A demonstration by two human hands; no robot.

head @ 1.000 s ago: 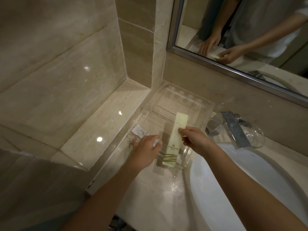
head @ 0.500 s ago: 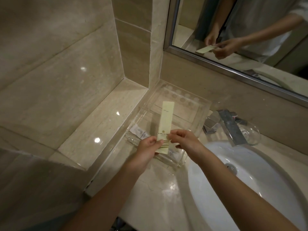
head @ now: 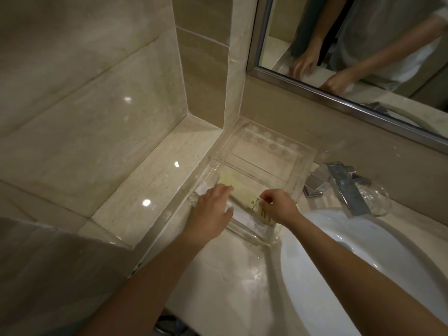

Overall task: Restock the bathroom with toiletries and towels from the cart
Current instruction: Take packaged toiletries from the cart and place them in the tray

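A pale yellow packet [head: 238, 190] is being laid flat in the near compartment of the clear tray [head: 308, 163]. Its near end is being pinched by the right hand [head: 278, 207], while the left hand [head: 213, 209] is being rested on it, fingers together. If it is released askew, the white packet [head: 201, 189] at the tray's left wall could be covered.

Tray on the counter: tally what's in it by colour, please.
pale yellow packet: 1, right hand pinching its end, left hand resting on it
white packet: at least 1; white shows either side of the left hand, possibly one item
Total in the clear tray: at least 2
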